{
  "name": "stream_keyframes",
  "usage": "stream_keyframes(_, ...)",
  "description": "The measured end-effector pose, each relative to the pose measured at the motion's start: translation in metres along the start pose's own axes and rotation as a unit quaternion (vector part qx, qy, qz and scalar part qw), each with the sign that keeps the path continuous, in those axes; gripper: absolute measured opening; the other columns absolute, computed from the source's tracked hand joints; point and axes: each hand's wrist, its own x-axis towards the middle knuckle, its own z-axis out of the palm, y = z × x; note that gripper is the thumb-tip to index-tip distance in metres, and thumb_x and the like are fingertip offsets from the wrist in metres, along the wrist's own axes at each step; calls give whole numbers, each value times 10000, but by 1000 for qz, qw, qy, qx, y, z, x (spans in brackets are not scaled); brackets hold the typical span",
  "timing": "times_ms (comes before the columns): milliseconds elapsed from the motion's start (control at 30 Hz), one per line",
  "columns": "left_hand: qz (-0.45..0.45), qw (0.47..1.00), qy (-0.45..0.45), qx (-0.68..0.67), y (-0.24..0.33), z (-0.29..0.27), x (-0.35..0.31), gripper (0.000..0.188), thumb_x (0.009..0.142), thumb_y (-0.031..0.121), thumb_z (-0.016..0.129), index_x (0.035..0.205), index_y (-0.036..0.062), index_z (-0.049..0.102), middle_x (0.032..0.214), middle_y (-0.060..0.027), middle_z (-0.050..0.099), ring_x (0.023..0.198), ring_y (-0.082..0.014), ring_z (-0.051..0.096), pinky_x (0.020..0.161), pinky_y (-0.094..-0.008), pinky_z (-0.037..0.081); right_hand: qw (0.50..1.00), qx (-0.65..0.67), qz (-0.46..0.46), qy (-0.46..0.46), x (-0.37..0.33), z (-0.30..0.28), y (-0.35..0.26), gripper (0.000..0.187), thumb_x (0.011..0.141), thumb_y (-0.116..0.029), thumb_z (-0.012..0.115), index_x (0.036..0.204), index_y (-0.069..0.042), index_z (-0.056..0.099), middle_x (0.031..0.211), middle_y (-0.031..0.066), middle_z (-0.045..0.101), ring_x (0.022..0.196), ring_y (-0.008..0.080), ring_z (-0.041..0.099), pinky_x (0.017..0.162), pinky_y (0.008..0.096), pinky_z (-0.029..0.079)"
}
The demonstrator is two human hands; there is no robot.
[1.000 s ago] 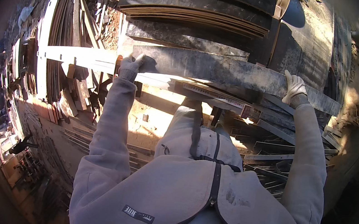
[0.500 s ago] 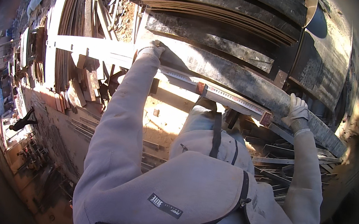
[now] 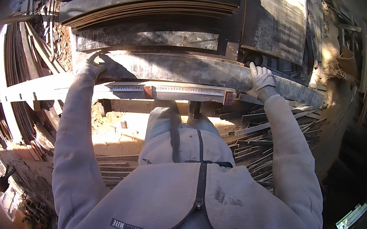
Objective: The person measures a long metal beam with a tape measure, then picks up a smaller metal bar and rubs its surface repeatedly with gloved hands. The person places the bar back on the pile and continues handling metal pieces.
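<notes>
A long grey, worn board (image 3: 175, 70) lies crosswise in front of me, tilted on its edge. My left hand (image 3: 91, 65), in a pale glove, is at its left part, thumb and fingers bent around the edge in bright glare. Further right, my gloved right hand (image 3: 262, 80) grips the board, fingers over its far edge and thumb on the near side. Just nearer to me than the board runs a rail with a measuring tape strip (image 3: 191, 90) and reddish-brown blocks (image 3: 229, 97). The board's underside is hidden.
Dark stacked boards (image 3: 151, 9) stand beyond the work, with a wide grey panel (image 3: 275, 26) to their right. Bundles of narrow strips (image 3: 23, 54) lie at the left. Loose wood strips (image 3: 264, 140) cover the ground beneath my right arm.
The whole view has swung, so the scene sits further left and more level. My left thumb now shows apart from the fingers. The right hand keeps its hold on the board.
</notes>
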Motion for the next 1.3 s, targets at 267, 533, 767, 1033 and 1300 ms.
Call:
stream_keyframes(267,20,989,19,146,63,-20,-50,768,792,259,803,1532,267,599,959,-80,818,902,-193,775,877,-339,611,1000,6,10,20,11,-16,5,1334,662,-513,937,1682,-27,229,1543,173,489,1437,338,471,1257,460,327)
stream_keyframes(533,14,976,-28,216,79,-30,-54,656,773,394,861,1400,333,679,1063,-46,823,1003,-204,755,932,-373,587,983,92,-94,127,26,-14,-30,1362,637,-468,949,1646,77,214,1562,223,453,1464,383,445,1258,477,331)
stream_keyframes(767,33,928,-34,370,95,-40,-56,568,848,709,693,1380,513,669,1285,-13,780,1249,-273,693,1135,-442,450,987,115,-52,103,27,13,-38,1329,590,-350,952,1659,22,256,1459,174,511,1344,352,507,1188,446,396)
stream_keyframes(1033,13,940,-53,338,109,-53,-69,577,855,674,704,1396,473,684,1384,-9,736,1273,-265,688,1127,-435,480,974,123,-92,166,33,36,-28,1311,546,-288,934,1635,60,293,1436,190,539,1316,374,535,1167,459,412)
stream_keyframes(1300,27,976,-53,210,96,-51,-65,538,836,369,831,1365,334,742,1348,-84,746,1217,-276,721,1070,-430,574,976,94,-107,163,32,37,-31,1313,539,-280,934,1633,64,294,1431,188,542,1323,374,533,1164,463,411)
